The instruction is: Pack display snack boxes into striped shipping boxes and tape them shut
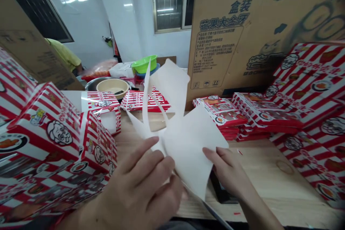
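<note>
A partly folded paper food box [188, 143] is held up over the table, its plain white inside facing me and several flaps standing loose. My right hand [226, 167] pinches its right-hand panel between thumb and fingers. At the near left edge, my left hand [145, 179] has its fingers bent around the box, the index fingertip against a flap. Part of the left thumb's contact is hidden behind the fingers. Beneath the right hand, a dark flat object [222, 188] lies on the wooden table [258, 172], partly covered.
Red-and-white striped folded boxes [61, 125] are piled high on the left. Flat striped boxes [221, 111] lie in stacks at right, beside a taller stack [312, 86]. Behind stand a large brown carton [218, 61], a cream basin [111, 86] and a green basin [144, 64]. A person's yellow sleeve [63, 54] shows back left.
</note>
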`<control>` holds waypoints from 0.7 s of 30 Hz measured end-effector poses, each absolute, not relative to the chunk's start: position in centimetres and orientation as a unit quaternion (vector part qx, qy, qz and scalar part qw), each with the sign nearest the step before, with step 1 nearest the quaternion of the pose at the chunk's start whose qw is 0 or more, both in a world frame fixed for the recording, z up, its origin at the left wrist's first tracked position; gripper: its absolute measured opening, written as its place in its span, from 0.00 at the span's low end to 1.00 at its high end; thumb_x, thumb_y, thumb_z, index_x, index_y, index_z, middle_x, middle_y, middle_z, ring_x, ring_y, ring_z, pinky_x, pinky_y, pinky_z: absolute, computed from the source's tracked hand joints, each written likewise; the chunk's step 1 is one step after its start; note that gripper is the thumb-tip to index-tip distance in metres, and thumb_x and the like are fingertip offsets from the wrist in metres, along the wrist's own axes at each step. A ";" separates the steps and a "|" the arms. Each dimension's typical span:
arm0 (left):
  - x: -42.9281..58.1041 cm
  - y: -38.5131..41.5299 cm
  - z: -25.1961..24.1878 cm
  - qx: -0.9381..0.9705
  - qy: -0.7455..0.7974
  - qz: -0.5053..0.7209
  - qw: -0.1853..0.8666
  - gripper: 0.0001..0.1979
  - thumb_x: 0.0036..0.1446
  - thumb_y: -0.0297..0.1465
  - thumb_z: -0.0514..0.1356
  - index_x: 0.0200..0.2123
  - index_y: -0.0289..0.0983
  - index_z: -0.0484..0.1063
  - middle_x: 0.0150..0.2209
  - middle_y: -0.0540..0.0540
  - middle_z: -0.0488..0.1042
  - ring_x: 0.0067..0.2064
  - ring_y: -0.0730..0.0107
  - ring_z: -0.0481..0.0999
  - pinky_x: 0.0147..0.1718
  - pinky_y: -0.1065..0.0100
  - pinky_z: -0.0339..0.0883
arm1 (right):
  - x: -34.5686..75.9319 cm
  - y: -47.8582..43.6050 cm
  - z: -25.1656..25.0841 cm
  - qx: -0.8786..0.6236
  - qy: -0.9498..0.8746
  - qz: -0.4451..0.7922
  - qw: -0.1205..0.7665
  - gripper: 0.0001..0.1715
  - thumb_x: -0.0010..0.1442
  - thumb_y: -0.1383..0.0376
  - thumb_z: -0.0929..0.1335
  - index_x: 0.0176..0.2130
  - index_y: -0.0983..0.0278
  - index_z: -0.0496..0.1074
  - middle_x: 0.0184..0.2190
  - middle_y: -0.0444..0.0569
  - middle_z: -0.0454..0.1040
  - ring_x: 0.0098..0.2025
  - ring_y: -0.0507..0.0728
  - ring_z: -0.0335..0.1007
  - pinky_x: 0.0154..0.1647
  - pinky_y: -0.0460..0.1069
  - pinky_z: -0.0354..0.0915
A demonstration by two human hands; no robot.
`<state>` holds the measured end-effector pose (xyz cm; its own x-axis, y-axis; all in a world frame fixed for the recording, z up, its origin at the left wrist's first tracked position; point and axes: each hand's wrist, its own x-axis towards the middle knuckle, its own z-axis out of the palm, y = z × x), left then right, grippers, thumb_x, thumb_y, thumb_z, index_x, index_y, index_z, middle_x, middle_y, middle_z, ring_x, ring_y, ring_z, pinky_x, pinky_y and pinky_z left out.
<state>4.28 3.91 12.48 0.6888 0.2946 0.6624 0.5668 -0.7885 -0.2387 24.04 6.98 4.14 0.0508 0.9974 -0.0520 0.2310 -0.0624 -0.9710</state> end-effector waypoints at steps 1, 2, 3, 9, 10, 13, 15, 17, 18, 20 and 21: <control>4.3 4.5 12.8 -0.900 -0.241 -0.307 0.194 0.05 0.55 0.32 0.57 0.33 0.36 0.67 0.33 0.50 0.72 0.38 0.71 0.68 0.51 0.60 0.60 | 24.2 6.8 4.0 -0.572 -0.513 0.479 0.425 0.17 0.50 0.54 0.63 0.19 0.63 0.62 0.15 0.42 0.63 0.19 0.51 0.59 0.18 0.45 0.57; 4.2 5.2 12.8 -0.909 -0.246 -0.288 0.171 0.07 0.57 0.34 0.56 0.35 0.36 0.67 0.32 0.50 0.72 0.38 0.70 0.68 0.47 0.62 0.63 | 24.4 6.5 3.8 -0.565 -0.500 0.507 0.417 0.16 0.48 0.54 0.64 0.19 0.63 0.62 0.16 0.41 0.63 0.19 0.51 0.60 0.18 0.45 0.58; 4.2 6.0 12.6 -0.916 -0.258 -0.264 0.155 0.09 0.58 0.36 0.54 0.35 0.36 0.67 0.32 0.50 0.71 0.37 0.70 0.68 0.43 0.63 0.64 | 24.6 6.3 3.5 -0.560 -0.494 0.523 0.412 0.15 0.47 0.54 0.64 0.20 0.63 0.61 0.16 0.41 0.63 0.19 0.52 0.60 0.18 0.45 0.59; 5.1 10.2 6.1 -0.895 -0.437 -0.088 0.026 0.15 0.60 0.37 0.49 0.30 0.34 0.70 0.29 0.45 0.73 0.35 0.63 0.71 0.36 0.62 0.63 | 26.0 5.5 0.9 -0.628 -0.529 0.358 0.445 0.14 0.51 0.58 0.60 0.31 0.65 0.68 0.29 0.51 0.72 0.34 0.60 0.68 0.36 0.54 0.67; 5.5 10.5 4.9 -0.886 -0.459 -0.065 -0.013 0.15 0.60 0.37 0.49 0.32 0.34 0.70 0.31 0.44 0.74 0.36 0.62 0.72 0.37 0.62 0.63 | 26.1 5.4 0.4 -0.636 -0.545 0.307 0.452 0.17 0.52 0.60 0.59 0.35 0.66 0.69 0.36 0.54 0.72 0.40 0.61 0.68 0.42 0.56 0.65; 6.7 10.8 2.4 -0.876 -0.466 -0.002 -0.122 0.14 0.60 0.34 0.51 0.34 0.34 0.72 0.34 0.43 0.75 0.39 0.60 0.73 0.40 0.62 0.63 | 25.3 5.2 -0.6 -0.624 -0.602 0.197 0.458 0.28 0.55 0.66 0.56 0.55 0.68 0.59 0.56 0.58 0.59 0.57 0.61 0.55 0.56 0.58 0.54; 7.4 10.6 1.7 -0.871 -0.463 0.028 -0.158 0.13 0.59 0.33 0.52 0.33 0.33 0.74 0.33 0.42 0.76 0.38 0.60 0.74 0.39 0.63 0.64 | 24.1 5.3 -0.8 -0.607 -0.647 0.143 0.438 0.37 0.54 0.73 0.54 0.62 0.66 0.44 0.61 0.55 0.50 0.62 0.58 0.45 0.59 0.58 0.49; 7.7 10.0 1.5 -0.865 -0.472 0.036 -0.164 0.13 0.59 0.32 0.52 0.33 0.31 0.74 0.33 0.41 0.75 0.39 0.58 0.73 0.39 0.61 0.65 | 22.6 5.5 -0.8 -0.588 -0.710 0.101 0.375 0.41 0.52 0.77 0.52 0.63 0.62 0.38 0.63 0.52 0.45 0.63 0.57 0.40 0.60 0.60 0.45; 7.6 9.7 1.5 -0.865 -0.478 0.026 -0.154 0.12 0.59 0.31 0.52 0.34 0.31 0.73 0.34 0.40 0.75 0.40 0.57 0.73 0.41 0.60 0.64 | 21.9 5.7 -0.7 -0.585 -0.737 0.084 0.327 0.41 0.52 0.78 0.52 0.63 0.60 0.40 0.63 0.51 0.45 0.64 0.58 0.39 0.60 0.63 0.43; 6.7 8.9 1.4 -0.863 -0.495 -0.026 -0.098 0.11 0.58 0.30 0.52 0.39 0.32 0.72 0.41 0.39 0.72 0.47 0.54 0.69 0.45 0.57 0.62 | 20.7 6.2 -0.4 -0.601 -0.767 0.064 0.216 0.38 0.54 0.78 0.52 0.62 0.59 0.48 0.63 0.52 0.46 0.64 0.63 0.36 0.58 0.70 0.36; 6.0 8.6 1.4 -0.853 -0.516 -0.069 -0.046 0.12 0.58 0.29 0.52 0.43 0.34 0.70 0.46 0.38 0.69 0.52 0.52 0.65 0.48 0.54 0.59 | 20.2 6.5 -0.3 -0.613 -0.770 0.065 0.164 0.35 0.55 0.76 0.53 0.61 0.60 0.51 0.63 0.53 0.46 0.64 0.66 0.35 0.57 0.72 0.33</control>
